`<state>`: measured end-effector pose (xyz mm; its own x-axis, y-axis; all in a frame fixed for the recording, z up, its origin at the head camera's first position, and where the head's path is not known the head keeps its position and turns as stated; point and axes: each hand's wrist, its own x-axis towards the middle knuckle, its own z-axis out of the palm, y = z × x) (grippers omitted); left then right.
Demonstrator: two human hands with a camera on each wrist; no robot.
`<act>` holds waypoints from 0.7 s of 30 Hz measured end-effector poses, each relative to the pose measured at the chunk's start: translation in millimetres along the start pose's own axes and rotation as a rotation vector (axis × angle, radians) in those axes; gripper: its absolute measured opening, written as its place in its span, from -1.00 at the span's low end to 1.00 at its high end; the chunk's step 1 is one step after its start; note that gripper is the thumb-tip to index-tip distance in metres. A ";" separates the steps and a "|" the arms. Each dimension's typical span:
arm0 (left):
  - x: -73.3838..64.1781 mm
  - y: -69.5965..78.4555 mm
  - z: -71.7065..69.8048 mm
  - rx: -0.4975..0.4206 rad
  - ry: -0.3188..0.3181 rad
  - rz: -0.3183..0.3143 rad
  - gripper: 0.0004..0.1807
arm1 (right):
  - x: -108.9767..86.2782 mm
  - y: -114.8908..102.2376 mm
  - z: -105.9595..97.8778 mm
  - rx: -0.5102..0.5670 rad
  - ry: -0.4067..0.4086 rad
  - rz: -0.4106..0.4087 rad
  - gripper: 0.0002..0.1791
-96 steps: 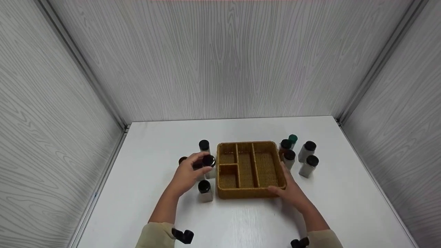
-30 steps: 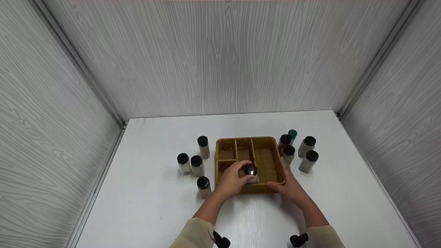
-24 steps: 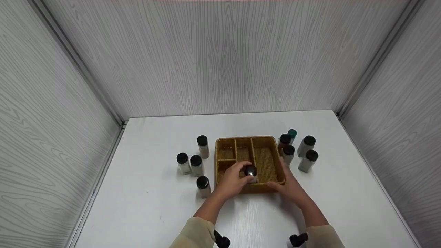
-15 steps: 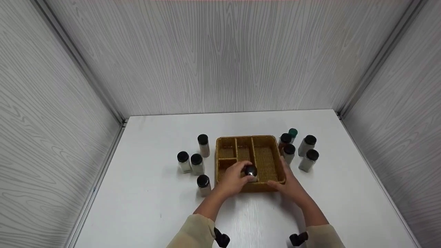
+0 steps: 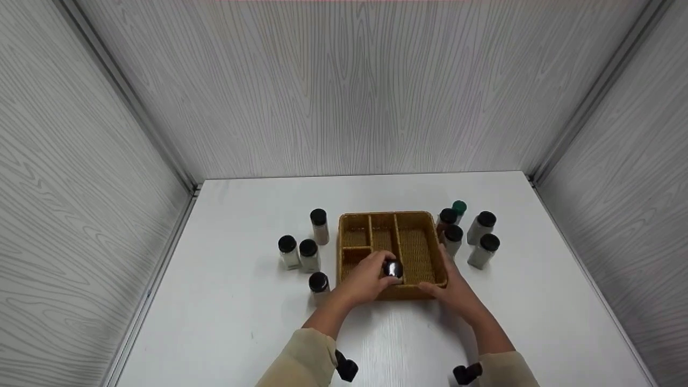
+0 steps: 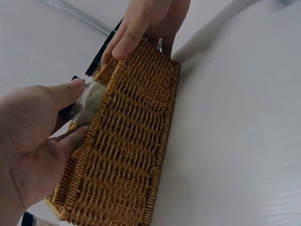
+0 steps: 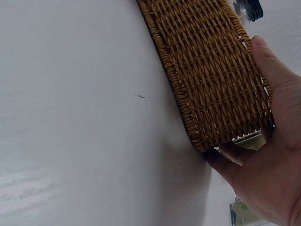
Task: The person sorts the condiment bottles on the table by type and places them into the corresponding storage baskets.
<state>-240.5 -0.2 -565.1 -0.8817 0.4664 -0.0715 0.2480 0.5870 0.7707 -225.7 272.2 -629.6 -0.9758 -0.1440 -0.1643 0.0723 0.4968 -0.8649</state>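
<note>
A brown wicker basket (image 5: 416,293) with several compartments sits mid-table. My left hand (image 5: 363,280) pinches a black-lidded glass jar (image 5: 394,268) between thumb and fingers. The jar stands upright inside the front of the long middle compartment; in the left wrist view its pale glass body (image 6: 91,101) shows above the wicker rim, its base hidden by the wall. My right hand (image 5: 456,293) grips the basket's front right corner. In the right wrist view the thumb (image 7: 268,59) lies over the rim and the fingers wrap around the side.
Left of the basket stand several black-lidded jars, among them a nearby front jar (image 5: 319,283) and a back jar (image 5: 320,226). On the right several more jars cluster, including a green-capped one (image 5: 459,207) and a grey-bodied jar (image 5: 484,251). Wood-grain panels enclose the table (image 5: 252,322).
My left hand has carried the jar from the basket's left side rightward into its middle compartment. Over the last second the hand has barely moved. My right hand has kept its grip.
</note>
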 end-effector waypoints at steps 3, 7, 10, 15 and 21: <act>1.5 2.2 0.0 0.059 -0.023 0.008 -0.54 | 0.0 -1.1 -1.3 -0.019 0.006 0.008 0.33; 4.4 4.1 -0.7 0.120 -0.040 0.010 -0.56 | 1.7 -3.9 -2.9 -0.039 0.013 0.007 0.34; 6.5 5.1 -2.4 0.140 -0.048 0.003 -0.56 | 3.5 -7.1 -4.2 -0.053 0.013 -0.004 0.33; 7.8 6.4 -6.1 0.162 -0.054 0.006 -0.55 | 4.7 -10.8 -7.2 -0.070 -0.008 -0.018 0.34; 7.9 7.1 -7.7 0.151 -0.049 0.015 -0.54 | 3.6 -13.2 -11.0 -0.068 -0.027 -0.010 0.34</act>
<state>-248.8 2.6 -555.3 -0.8576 0.5057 -0.0943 0.3218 0.6704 0.6685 -232.5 274.6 -613.6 -0.9704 -0.1717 -0.1695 0.0476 0.5525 -0.8322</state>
